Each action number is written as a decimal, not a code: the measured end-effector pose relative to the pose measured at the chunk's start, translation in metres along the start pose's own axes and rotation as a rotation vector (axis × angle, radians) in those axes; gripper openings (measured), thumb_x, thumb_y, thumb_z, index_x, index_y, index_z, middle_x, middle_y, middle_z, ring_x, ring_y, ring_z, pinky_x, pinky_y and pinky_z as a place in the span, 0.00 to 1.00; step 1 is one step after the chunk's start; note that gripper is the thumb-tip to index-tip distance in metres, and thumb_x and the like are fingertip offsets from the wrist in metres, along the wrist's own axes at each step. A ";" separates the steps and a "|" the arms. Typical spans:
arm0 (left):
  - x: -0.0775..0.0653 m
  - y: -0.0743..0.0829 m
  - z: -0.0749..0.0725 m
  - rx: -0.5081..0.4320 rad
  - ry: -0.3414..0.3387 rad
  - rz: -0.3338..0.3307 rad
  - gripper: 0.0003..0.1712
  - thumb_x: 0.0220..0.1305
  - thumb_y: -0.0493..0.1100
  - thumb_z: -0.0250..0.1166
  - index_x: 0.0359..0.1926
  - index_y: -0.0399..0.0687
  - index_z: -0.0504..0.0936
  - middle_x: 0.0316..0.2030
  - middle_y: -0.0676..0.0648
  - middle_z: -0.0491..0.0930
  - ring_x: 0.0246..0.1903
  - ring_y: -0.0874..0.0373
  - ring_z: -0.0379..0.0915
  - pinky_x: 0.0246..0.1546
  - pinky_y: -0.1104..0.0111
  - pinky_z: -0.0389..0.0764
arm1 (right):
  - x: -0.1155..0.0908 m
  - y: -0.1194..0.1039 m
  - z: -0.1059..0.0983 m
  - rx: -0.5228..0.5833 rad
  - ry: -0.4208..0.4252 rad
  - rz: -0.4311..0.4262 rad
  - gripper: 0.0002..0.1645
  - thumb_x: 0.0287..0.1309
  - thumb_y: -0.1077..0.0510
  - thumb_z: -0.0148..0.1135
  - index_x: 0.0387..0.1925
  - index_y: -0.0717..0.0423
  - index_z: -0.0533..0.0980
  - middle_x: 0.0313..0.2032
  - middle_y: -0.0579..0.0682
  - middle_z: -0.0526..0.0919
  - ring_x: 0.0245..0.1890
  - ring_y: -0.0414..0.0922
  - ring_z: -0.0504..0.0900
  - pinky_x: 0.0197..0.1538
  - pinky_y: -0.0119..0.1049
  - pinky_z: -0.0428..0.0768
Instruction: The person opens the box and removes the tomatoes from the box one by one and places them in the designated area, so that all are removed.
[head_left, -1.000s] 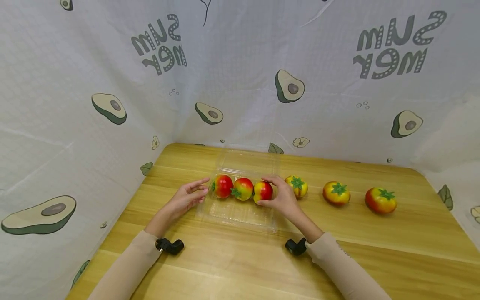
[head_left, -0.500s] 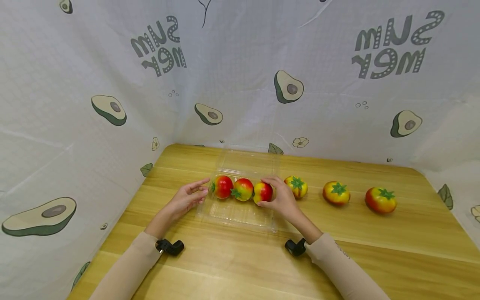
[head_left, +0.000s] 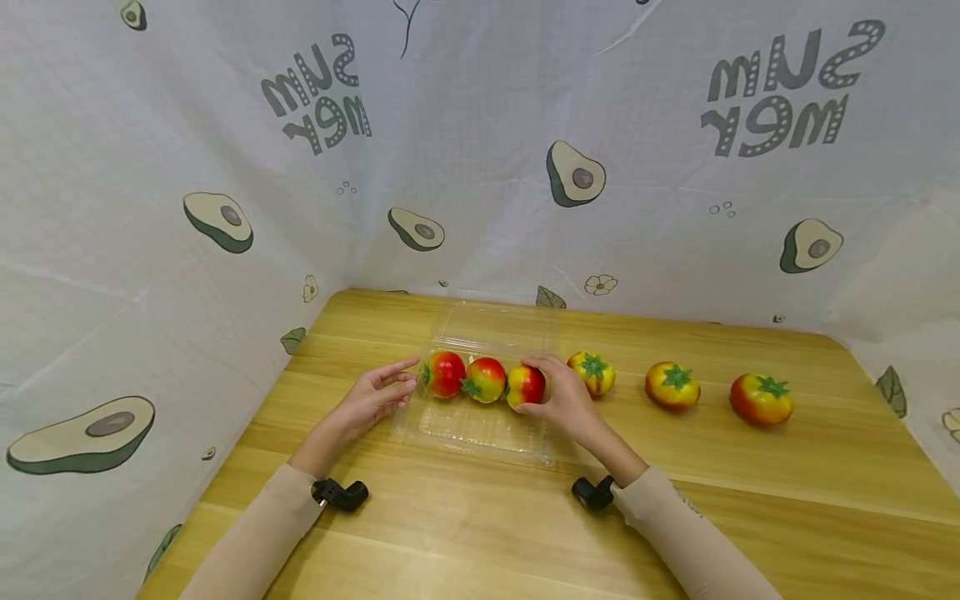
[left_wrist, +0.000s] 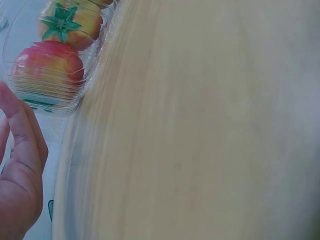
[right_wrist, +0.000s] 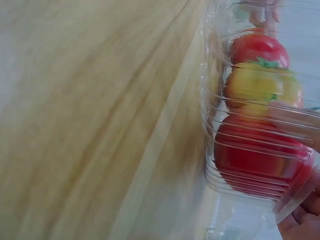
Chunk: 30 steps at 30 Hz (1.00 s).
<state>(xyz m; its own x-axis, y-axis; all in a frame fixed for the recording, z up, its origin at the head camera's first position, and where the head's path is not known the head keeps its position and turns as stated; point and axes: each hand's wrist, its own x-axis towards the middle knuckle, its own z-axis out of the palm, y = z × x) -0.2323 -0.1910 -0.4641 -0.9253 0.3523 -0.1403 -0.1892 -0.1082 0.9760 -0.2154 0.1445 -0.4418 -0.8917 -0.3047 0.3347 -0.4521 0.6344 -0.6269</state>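
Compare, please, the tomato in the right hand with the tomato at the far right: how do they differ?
The held tomato is in the clear box; the far-right tomato is on the table. The right hand grips the held tomato; no hand touches the far-right tomato. The held tomato lies sideways, red end toward the palm; the far-right tomato shows green leaves on top. Both are red and yellow.

I see both forearms [head_left: 251, 533] (sleeved to the wrist) angled toward the tabletop [head_left: 450, 517]'s far edge. The left hand [head_left: 373, 396] lies relaxed; the right hand [head_left: 564, 396] curls, gripping.
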 end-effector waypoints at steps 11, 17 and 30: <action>0.000 0.000 0.000 0.007 -0.003 0.001 0.32 0.72 0.32 0.59 0.73 0.35 0.62 0.48 0.42 0.72 0.32 0.62 0.70 0.33 0.77 0.77 | 0.002 -0.002 -0.005 -0.001 0.006 0.010 0.41 0.37 0.62 0.85 0.56 0.67 0.78 0.56 0.62 0.79 0.59 0.61 0.75 0.62 0.57 0.73; 0.000 0.001 0.000 0.004 -0.006 0.001 0.32 0.72 0.32 0.59 0.73 0.35 0.61 0.47 0.44 0.73 0.32 0.63 0.70 0.33 0.77 0.77 | 0.002 -0.003 -0.007 0.016 0.020 0.006 0.40 0.37 0.63 0.85 0.56 0.67 0.78 0.54 0.62 0.80 0.56 0.61 0.77 0.58 0.56 0.77; 0.001 0.000 0.001 0.002 0.019 -0.011 0.32 0.71 0.32 0.60 0.73 0.36 0.63 0.47 0.44 0.74 0.31 0.63 0.71 0.32 0.77 0.77 | 0.004 -0.004 -0.011 0.074 0.038 0.062 0.41 0.40 0.61 0.84 0.58 0.66 0.76 0.55 0.63 0.79 0.54 0.60 0.78 0.54 0.54 0.80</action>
<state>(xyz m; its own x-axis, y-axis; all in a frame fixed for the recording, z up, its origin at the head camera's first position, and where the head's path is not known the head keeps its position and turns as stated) -0.2324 -0.1898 -0.4640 -0.9292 0.3358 -0.1544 -0.1990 -0.1027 0.9746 -0.2164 0.1486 -0.4302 -0.9170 -0.2383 0.3198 -0.3980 0.5967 -0.6968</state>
